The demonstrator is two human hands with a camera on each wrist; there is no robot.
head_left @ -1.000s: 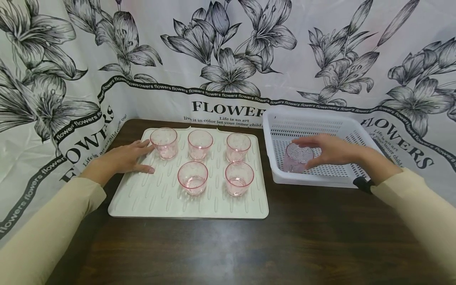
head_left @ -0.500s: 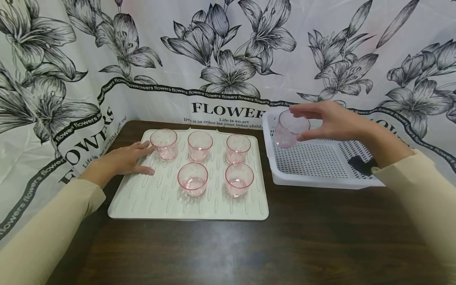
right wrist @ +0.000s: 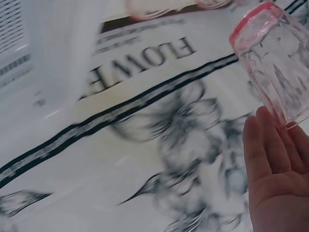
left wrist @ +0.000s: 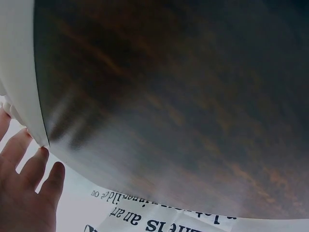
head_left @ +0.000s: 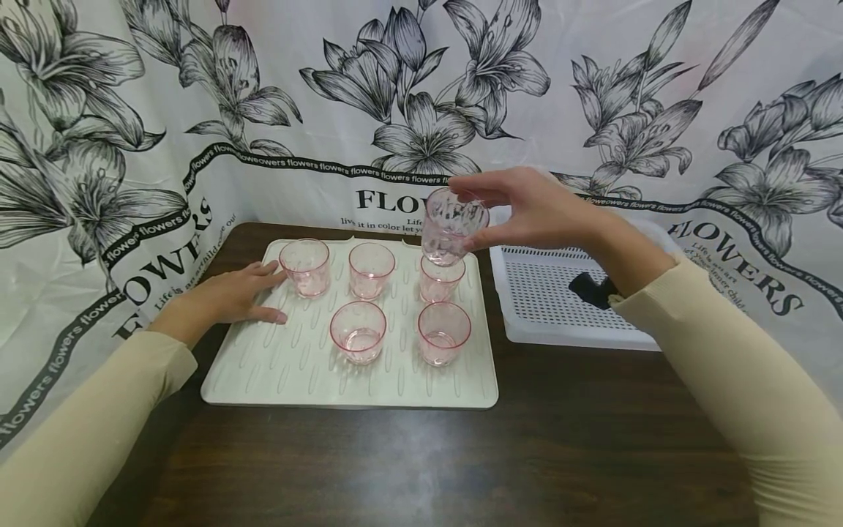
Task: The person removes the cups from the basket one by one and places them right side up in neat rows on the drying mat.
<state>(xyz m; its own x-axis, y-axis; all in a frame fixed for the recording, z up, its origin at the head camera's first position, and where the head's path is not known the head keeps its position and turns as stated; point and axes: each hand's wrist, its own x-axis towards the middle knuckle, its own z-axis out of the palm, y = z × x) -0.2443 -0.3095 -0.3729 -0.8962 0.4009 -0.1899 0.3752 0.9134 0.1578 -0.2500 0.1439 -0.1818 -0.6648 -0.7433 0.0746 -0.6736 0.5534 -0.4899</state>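
My right hand pinches a clear pink-tinted glass between thumb and fingers, up in the air over the back right of the white ribbed mat. In the right wrist view the tilted glass has its pink rim on the side away from the fingers. Several similar glasses stand upright on the mat; the one at the back right is partly hidden by the held glass. My left hand rests on the mat's left edge, fingers extended, beside the back left glass.
A white perforated basket stands to the right of the mat, partly behind my right forearm. A dark strap shows at my right wrist. Flower-printed cloth rises behind the dark wooden table.
My right hand has lifted the glass out of the basket and carried it left, over the mat's back right. My left hand has stayed in place.
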